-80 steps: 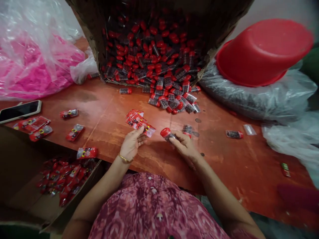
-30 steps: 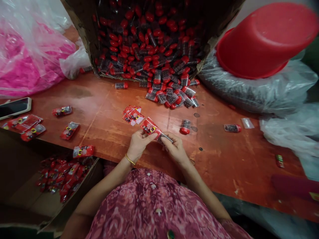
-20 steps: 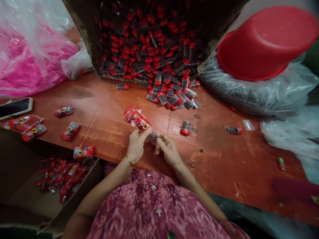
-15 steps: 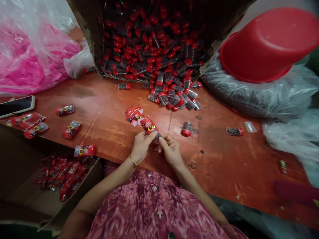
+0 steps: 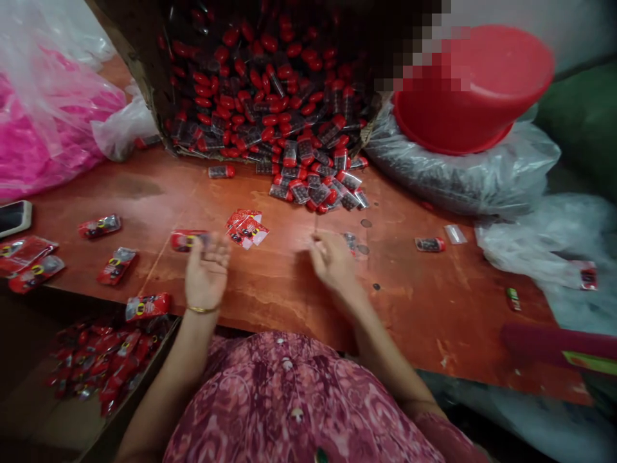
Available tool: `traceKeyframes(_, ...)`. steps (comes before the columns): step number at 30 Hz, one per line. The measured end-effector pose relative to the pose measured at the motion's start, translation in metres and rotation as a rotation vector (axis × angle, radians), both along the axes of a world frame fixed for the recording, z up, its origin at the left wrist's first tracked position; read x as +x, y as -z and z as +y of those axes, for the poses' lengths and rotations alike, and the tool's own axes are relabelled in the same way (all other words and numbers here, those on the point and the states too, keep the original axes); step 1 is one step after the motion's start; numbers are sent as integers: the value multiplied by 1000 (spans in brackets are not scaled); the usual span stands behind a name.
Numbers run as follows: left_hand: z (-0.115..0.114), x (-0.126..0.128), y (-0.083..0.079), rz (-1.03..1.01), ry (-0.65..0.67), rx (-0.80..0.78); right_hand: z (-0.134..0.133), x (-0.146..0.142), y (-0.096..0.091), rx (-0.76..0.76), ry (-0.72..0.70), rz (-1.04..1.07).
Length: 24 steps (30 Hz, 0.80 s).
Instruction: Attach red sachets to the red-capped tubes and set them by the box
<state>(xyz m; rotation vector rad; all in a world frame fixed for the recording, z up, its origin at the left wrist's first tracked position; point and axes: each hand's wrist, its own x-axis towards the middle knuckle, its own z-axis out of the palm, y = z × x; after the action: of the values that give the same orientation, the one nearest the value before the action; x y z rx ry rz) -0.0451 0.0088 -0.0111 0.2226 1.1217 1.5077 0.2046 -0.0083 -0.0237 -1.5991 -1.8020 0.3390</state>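
My left hand (image 5: 207, 273) is palm up with its fingers spread, a gold bangle at the wrist. Just past its thumb is a red printed packet (image 5: 187, 240), slightly blurred; I cannot tell if it still touches the hand. Right of centre, my right hand (image 5: 332, 260) has curled fingers, and nothing shows in them. Beside its knuckles, partly hidden, is a small clear bottle with dark contents (image 5: 350, 242). Between the hands lies a small fanned stack of red printed cards (image 5: 247, 227).
Small red-capped bottles (image 5: 299, 191) spill from a large carton (image 5: 144, 77). Several red packets (image 5: 117, 265) lie leftward, above a box of packets (image 5: 96, 360). A red tub (image 5: 463, 109) sits on a plastic bag (image 5: 448, 180). A phone (image 5: 14, 217) lies far left.
My hands have parted: the left moved left, the right slightly up. The red packet they held together is now at the left hand's thumb. The view has shifted a little.
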Motion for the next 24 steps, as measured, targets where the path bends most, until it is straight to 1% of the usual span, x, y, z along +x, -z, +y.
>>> traceKeyframes(1,5,-18,2,13,-135,21,3,20,2,19,23,-116)
traceKeyframes(2,9,-33,5,34,-228,33,5,38,5,17,37,-214)
traceKeyframes(3,11,-43,7,62,-267,45,7,53,10,-6,37,-286)
traceKeyframes(4,12,-48,8,96,-270,49,8,64,15,-24,45,-333)
traceKeyframes(5,11,-46,9,142,-236,39,9,68,21,-39,60,-367)
traceKeyframes(6,11,-39,9,202,-173,21,9,67,25,-46,80,-397)
traceKeyframes(8,11,-14,10,412,3,-7,7,51,30,-41,154,-441)
traceKeyframes(10,16,14,11,791,208,76,6,25,30,-26,222,-465)
traceKeyframes(11,19,24,12,1000,276,120,6,13,29,-23,233,-463)
traceKeyframes(13,27,36,16,1350,360,155,8,-8,27,-35,226,-434)
traceKeyframes(15,33,38,22,1552,426,139,10,-21,27,-56,212,-388)
traceKeyframes(17,36,35,27,1637,477,135,10,-25,27,-59,195,-348)
traceKeyframes(20,32,30,32,1658,467,169,6,-26,24,0,159,-276)
traceKeyframes(22,28,30,31,1623,443,182,5,-29,18,51,115,-190)
traceKeyframes(24,24,32,25,1573,416,190,6,-36,11,71,50,-59)
